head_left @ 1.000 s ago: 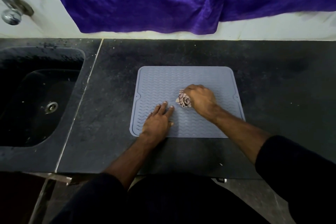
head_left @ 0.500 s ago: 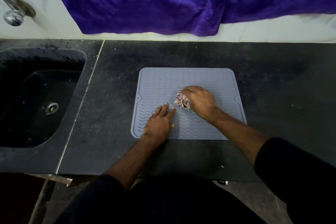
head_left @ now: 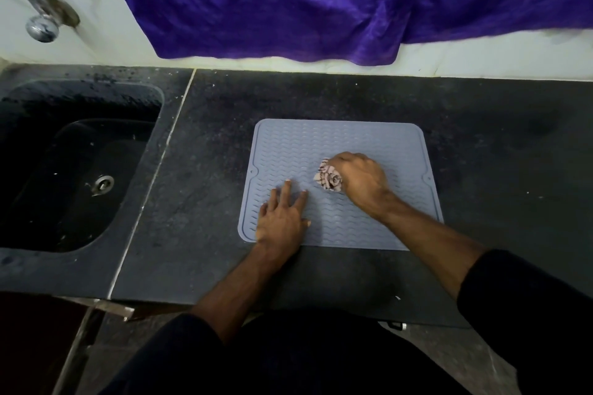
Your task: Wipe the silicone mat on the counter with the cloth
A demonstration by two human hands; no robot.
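The right hand [head_left: 361,181] gripped the balled patterned cloth [head_left: 329,179] mid-mat while the flat-fingered left hand [head_left: 282,218] pinned the grey ribbed silicone mat [head_left: 337,138] near its front-left corner, so a hard stroke could have skidded it.

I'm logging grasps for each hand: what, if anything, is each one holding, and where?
The right hand grips the bunched cloth from above. The left hand holds nothing, resting flat on the silicone mat.

We find the mat [head_left: 340,144] on the counter [head_left: 481,154], the sink [head_left: 80,170] to its left, the tap [head_left: 38,16] behind the sink. On the mat: left hand [head_left: 282,218] near-left, cloth [head_left: 329,179] under right hand [head_left: 361,179].
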